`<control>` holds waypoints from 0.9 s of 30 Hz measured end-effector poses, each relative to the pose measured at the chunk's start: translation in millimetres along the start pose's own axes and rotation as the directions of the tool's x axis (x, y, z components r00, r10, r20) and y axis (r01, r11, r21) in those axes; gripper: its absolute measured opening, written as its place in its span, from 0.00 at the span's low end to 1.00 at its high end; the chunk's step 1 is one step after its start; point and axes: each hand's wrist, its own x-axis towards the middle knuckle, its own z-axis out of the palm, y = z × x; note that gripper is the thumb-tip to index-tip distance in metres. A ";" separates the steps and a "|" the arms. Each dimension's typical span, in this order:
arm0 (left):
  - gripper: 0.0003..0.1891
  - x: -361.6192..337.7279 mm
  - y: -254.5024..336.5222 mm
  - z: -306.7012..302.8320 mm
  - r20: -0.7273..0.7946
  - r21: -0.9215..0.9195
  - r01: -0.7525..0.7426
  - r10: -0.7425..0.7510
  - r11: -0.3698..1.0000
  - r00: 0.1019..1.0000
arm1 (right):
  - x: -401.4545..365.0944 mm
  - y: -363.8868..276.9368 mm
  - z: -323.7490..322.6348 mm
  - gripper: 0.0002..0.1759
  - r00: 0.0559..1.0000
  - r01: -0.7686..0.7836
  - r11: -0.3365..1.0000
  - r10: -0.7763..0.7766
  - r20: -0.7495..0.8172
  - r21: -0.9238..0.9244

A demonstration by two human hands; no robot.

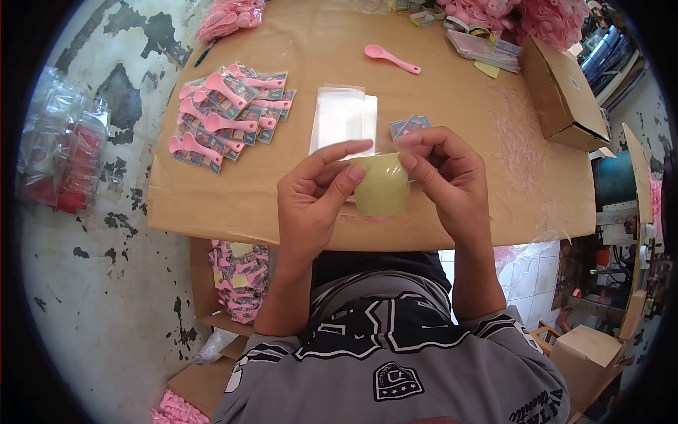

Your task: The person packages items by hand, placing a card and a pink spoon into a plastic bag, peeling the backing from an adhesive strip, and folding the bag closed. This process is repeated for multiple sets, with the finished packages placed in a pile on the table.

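Both hands hold a yellow-green card [381,189] upright above the table's near edge; its shiny face looks covered by clear plastic. My left hand [314,187] pinches its upper left corner between thumb and fingers. At the upper right corner, my right hand [448,169] pinches it the same way. Just beyond the hands lies a stack of clear plastic bags [339,120]. Printed blue cards [409,126] show partly behind my right hand. Farther off, a single pink spoon [393,59] rests on the table.
Pink spoons with printed cards [226,116] are heaped at the table's left. A cardboard box [565,92] stands at the right edge, near loose plastic strips [522,131]. Pink spoons in a bag [229,20] lie at the back. Below, a carton holds packed spoons [240,283].
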 end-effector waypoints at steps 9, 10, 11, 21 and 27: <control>0.06 3.0 -10.5 -9.5 0.043 -0.092 -0.149 0.153 0.985 0.987 | 0.6 -4.7 -15.3 0.07 0.979 0.162 0.985 -0.153 0.133 -0.060; 0.05 3.7 -8.7 -9.0 0.038 -0.145 -0.127 0.134 0.981 0.990 | 0.8 -5.6 -16.1 0.07 0.973 0.196 0.977 -0.182 0.145 -0.090; 0.05 4.2 -7.6 -9.0 0.033 -0.198 -0.107 0.115 0.974 0.993 | 0.1 -7.3 -16.7 0.07 0.975 0.183 0.977 -0.166 0.148 -0.113; 0.21 0.7 29.0 -17.5 -0.025 0.191 -0.252 0.261 0.949 0.965 | -4.1 -17.0 -6.2 0.16 0.986 0.103 0.974 -0.127 -0.112 -0.203; 0.18 18.5 51.5 -104.0 0.085 0.795 -0.464 0.685 0.391 0.723 | -3.9 -15.5 -33.2 0.13 0.978 0.123 0.957 -0.162 -0.133 -0.264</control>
